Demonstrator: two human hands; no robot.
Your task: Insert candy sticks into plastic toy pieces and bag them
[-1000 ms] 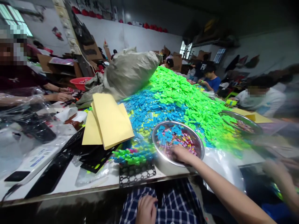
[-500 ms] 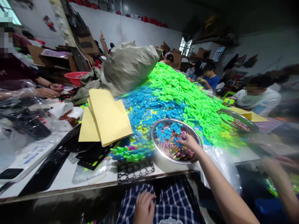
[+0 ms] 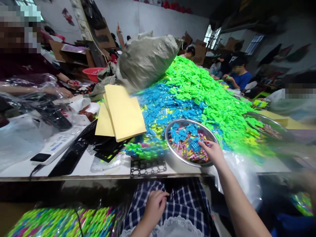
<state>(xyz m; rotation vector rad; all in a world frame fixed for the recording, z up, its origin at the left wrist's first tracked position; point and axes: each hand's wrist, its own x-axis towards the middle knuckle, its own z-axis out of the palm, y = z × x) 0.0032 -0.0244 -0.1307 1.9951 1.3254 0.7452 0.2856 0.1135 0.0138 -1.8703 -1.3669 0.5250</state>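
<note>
My right hand (image 3: 211, 151) reaches over the right side of a round metal bowl (image 3: 170, 149), thumb and fingers pinched on a blue toothed plastic piece (image 3: 194, 144). More blue pieces (image 3: 181, 133) lie in the bowl on top of small pink and yellow parts (image 3: 184, 152). On my lap, over checked cloth, rests my left hand (image 3: 156, 204) with loosely extended fingers and nothing in it. Just left of the bowl sits a row of assembled green and blue pieces (image 3: 148, 149), behind a black honeycomb tray (image 3: 148, 168) at the table edge.
Behind the bowl rises a big heap of green pieces (image 3: 197, 82) and blue pieces (image 3: 158, 107). A grey sack (image 3: 148, 62) leans on it. Yellow cards (image 3: 125, 115) and a white device (image 3: 54, 148) lie left. Bagged coloured pieces (image 3: 64, 222) are below the table. Other people sit around.
The view has tilted down and turned left, so bagged pieces below the table now show. My right hand stays at the bowl, with a blue piece now at its fingertips. My left hand remains on my lap.
</note>
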